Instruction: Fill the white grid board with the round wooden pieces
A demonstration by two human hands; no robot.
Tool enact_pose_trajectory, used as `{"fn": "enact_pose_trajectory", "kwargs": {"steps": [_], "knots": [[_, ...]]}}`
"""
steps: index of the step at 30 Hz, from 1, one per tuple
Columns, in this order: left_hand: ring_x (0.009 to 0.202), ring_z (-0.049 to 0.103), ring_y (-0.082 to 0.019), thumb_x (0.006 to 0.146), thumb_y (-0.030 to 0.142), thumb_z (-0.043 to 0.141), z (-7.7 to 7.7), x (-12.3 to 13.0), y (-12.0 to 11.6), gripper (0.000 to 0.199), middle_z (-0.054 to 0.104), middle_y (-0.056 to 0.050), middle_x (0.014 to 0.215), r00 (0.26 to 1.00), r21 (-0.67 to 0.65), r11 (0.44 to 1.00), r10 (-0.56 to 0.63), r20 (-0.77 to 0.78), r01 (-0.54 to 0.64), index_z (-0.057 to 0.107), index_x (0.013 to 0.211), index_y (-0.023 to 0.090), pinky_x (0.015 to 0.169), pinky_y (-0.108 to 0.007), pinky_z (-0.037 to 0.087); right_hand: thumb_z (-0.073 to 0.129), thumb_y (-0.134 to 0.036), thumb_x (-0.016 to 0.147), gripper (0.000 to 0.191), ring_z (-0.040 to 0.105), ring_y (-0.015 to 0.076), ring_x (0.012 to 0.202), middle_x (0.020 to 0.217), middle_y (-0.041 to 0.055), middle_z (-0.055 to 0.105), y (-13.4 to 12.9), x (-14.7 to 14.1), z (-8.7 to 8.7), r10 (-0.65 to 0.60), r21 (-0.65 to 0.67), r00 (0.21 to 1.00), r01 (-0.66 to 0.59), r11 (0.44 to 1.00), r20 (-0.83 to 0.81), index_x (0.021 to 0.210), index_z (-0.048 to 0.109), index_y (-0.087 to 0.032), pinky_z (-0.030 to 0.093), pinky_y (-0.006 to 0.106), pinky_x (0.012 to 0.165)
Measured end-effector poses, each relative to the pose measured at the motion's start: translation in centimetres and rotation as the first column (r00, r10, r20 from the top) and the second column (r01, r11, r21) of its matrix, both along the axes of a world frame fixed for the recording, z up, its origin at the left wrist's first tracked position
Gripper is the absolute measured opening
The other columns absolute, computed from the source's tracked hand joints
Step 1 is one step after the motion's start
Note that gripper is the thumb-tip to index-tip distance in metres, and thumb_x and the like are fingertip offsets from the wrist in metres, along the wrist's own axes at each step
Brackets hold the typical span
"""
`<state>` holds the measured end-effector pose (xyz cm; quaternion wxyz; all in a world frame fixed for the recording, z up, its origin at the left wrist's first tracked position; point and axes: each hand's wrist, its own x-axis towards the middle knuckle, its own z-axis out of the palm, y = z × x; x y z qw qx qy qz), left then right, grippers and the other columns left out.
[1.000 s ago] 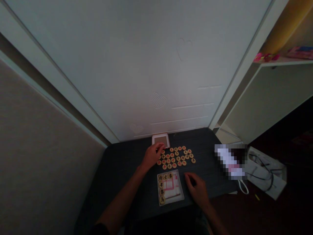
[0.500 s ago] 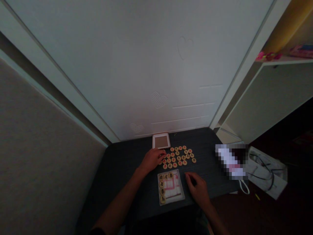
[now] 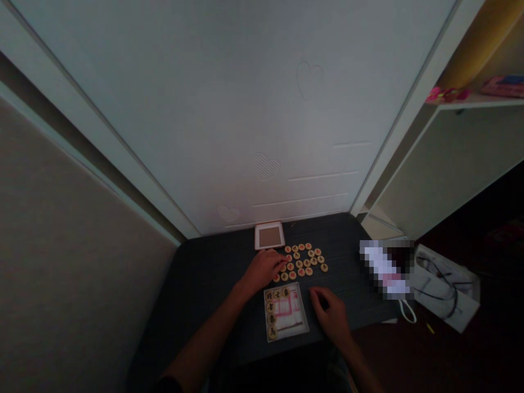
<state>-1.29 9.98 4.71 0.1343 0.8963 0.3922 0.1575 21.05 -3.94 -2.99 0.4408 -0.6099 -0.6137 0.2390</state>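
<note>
My left hand (image 3: 265, 268) reaches over the left part of a group of round wooden Chinese chess pieces (image 3: 307, 263), its fingers bent and somewhat apart. The fingertips are at or just above a red-marked piece (image 3: 289, 258); whether they touch it I cannot tell. Beneath the hand, several pieces are hidden. Nearer to me lies a shallow white square box (image 3: 303, 311), with black-marked pieces along its left side and top edge. To the right of the box my right hand (image 3: 331, 312) rests on the dark table, loosely curled, with nothing visible in it.
A small white-framed rectangle (image 3: 282, 236) with a brown middle stands behind the pieces, near the white panel (image 3: 262, 109). At the table's right end is a blurred-out pale object (image 3: 385, 270). Beyond it, a white box (image 3: 444, 295) holds dark cables. The table (image 3: 196, 278) is dark.
My left hand has moved right across the pieces, covering some that showed before and uncovering none clearly. My right hand and the pieces in the box stay as they were.
</note>
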Motion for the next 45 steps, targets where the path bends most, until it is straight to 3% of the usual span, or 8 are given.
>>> {"fn": "enact_pose_trajectory", "kwargs": {"steps": [5,12,24,45], "knots": [[0.101,0.065,-0.022,0.098,0.026,0.056,0.0,2.6,1.3,0.020,0.075,-0.005,0.106,0.998,0.039,0.999,-0.007,-0.057,0.009,0.072,0.109,0.024,0.091,-0.035,0.044,0.052,-0.038,0.097,0.028,0.074,0.0224,0.084,0.094,0.0068,0.078,-0.1,-0.1,0.1,-0.025,-0.004,1.000,0.025,1.000,-0.004,0.100,0.075,-0.021,0.057,0.031,0.078],[0.097,0.066,-0.025,0.094,0.024,0.060,0.0,5.5,2.2,0.017,0.076,-0.009,0.092,0.984,0.062,0.998,0.038,-0.176,-0.028,0.076,0.092,0.020,0.091,-0.037,0.043,0.052,-0.036,0.097,0.026,0.073,0.0228,0.086,0.096,0.0066,0.078,-0.1,-0.1,0.2,-0.026,-0.004,0.999,0.026,1.000,-0.026,0.101,0.074,-0.022,0.056,0.031,0.077],[0.098,0.066,-0.025,0.095,0.033,0.058,-0.3,7.1,1.6,0.024,0.075,-0.013,0.097,0.940,0.054,0.985,0.172,-0.296,-0.163,0.077,0.092,0.018,0.093,-0.038,0.044,0.054,-0.035,0.096,0.025,0.074,0.0220,0.085,0.095,0.0062,0.078,0.0,0.0,-0.3,-0.027,0.003,0.998,0.027,1.000,-0.049,0.101,0.074,-0.022,0.057,0.030,0.077],[0.098,0.071,-0.030,0.093,0.034,0.062,1.4,9.6,1.2,0.025,0.077,-0.017,0.094,0.864,0.008,0.957,0.267,-0.426,-0.291,0.077,0.096,0.015,0.091,-0.039,0.046,0.053,-0.037,0.096,0.027,0.075,0.0217,0.081,0.091,0.0073,0.078,0.1,-0.2,0.3,-0.039,0.031,0.999,0.040,0.999,-0.031,0.097,0.076,-0.021,0.059,0.029,0.074]]}}
